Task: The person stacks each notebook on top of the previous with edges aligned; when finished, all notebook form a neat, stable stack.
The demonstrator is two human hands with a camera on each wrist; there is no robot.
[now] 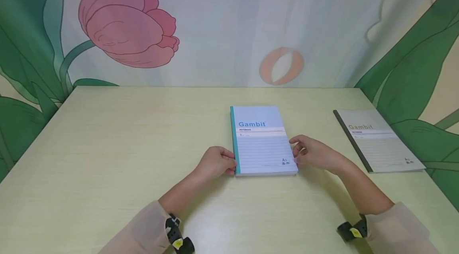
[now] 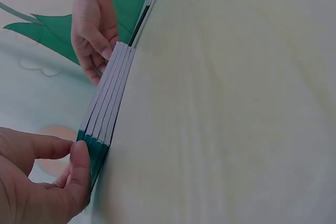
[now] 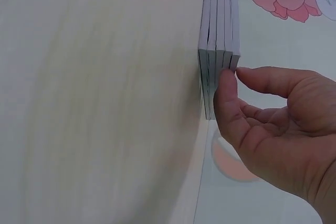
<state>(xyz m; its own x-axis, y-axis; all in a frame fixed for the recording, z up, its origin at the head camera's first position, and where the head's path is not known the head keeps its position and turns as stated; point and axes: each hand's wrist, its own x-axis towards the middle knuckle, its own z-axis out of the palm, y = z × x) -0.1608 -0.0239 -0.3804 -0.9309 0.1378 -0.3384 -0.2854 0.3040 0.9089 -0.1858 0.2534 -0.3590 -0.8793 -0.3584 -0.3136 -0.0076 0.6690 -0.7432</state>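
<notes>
A stack of several notebooks [image 1: 263, 146] lies near the middle of the table, its top cover white and lined, with "Gambit" in blue letters. Teal spines [image 2: 98, 156] face left. At the spine side, my left hand [image 1: 216, 162] holds the stack's edge with thumb and fingertips. Opposite it, my right hand [image 1: 317, 153] holds the page edges [image 3: 220, 61] with its thumb and bent fingers. The page edges are roughly lined up, with thin gaps between the books. The undersides of the notebooks are hidden.
A notebook with a grey cover and black spine [image 1: 380, 140] lies at the right edge of the pale wooden table [image 1: 125, 146]. Behind the table hangs a cloth [image 1: 215, 26] with a printed pink flower. Cameras are strapped to both wrists.
</notes>
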